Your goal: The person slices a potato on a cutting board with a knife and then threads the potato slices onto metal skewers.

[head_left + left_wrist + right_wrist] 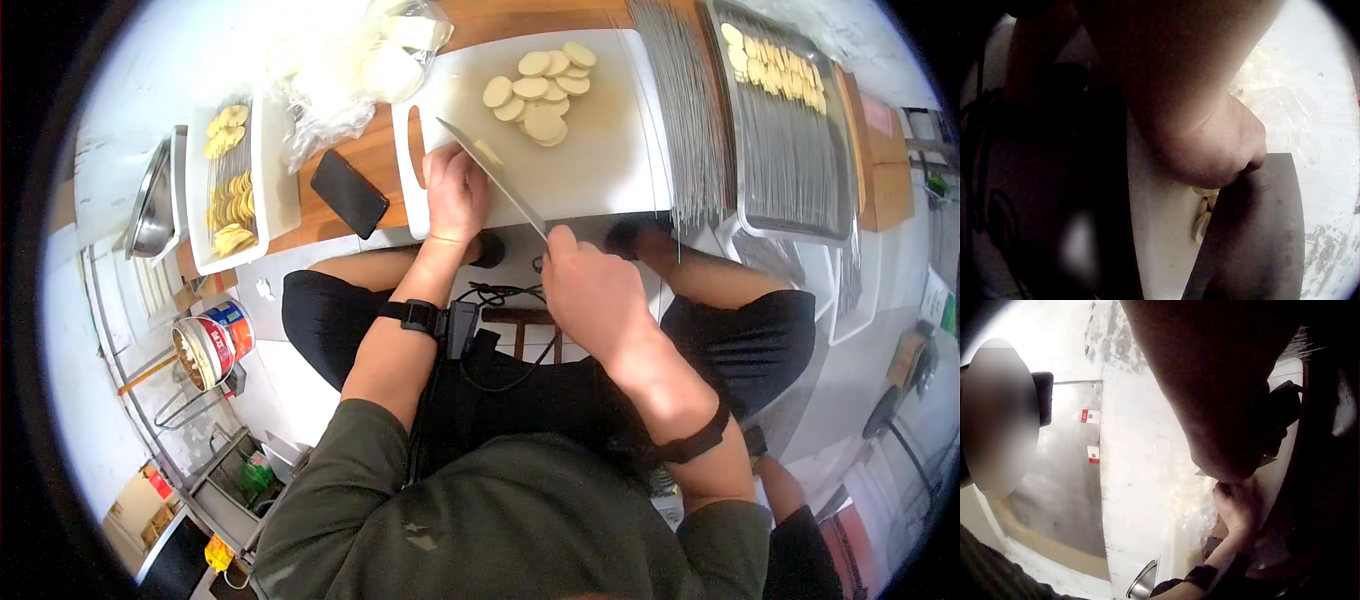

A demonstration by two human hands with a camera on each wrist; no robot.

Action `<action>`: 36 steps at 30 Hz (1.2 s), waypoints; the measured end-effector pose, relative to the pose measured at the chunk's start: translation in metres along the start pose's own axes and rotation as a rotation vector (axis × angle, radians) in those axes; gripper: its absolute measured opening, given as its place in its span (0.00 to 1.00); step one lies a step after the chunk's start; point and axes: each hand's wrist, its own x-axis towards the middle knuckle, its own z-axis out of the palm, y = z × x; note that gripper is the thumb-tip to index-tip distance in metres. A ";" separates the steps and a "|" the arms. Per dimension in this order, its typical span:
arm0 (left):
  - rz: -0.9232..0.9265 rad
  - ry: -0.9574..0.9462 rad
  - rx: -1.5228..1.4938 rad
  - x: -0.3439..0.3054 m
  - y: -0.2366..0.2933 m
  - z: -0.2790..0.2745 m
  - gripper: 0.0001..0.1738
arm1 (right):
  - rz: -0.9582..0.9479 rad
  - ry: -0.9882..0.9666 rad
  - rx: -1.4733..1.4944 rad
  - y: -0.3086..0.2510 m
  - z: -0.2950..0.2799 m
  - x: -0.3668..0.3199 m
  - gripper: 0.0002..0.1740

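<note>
One stiff-looking knife (512, 198), right hand (598, 300) clamped round rear end; left hand (458, 198) near board (615, 165) left edge, hold unclear. Slices (545, 123) likely slippery; grasp rims.

The head view looks from above, forward and steeply down over the shirt (500, 510), onto the board (610, 150); it is the widest. The left wrist view is very near and looks along the left forearm (1179, 69) to the left hand (1225, 144), with the knife (1250, 231) close. The right wrist view looks along the right forearm (1210, 375), past the right hand (1232, 456). All three share the board, knife and left hand; head and right wrist share the bowl (1143, 581).
</note>
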 end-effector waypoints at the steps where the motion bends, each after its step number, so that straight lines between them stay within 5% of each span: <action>1: 0.007 0.000 0.005 0.001 0.000 0.000 0.14 | 0.009 -0.020 -0.010 0.000 -0.001 0.001 0.06; 23: -0.054 -0.016 0.023 0.003 0.001 -0.004 0.08 | 0.057 -0.074 0.001 0.010 0.010 0.030 0.08; 28: -0.050 0.014 0.014 -0.007 -0.003 -0.007 0.10 | 0.265 0.077 0.528 0.012 -0.006 0.026 0.16; 31: -0.040 0.023 -0.003 -0.007 -0.004 -0.007 0.11 | 0.309 0.069 0.569 0.009 -0.012 0.021 0.16; 36: -0.026 0.001 0.006 -0.006 -0.004 -0.006 0.11 | 0.155 0.023 0.224 -0.001 -0.004 0.007 0.14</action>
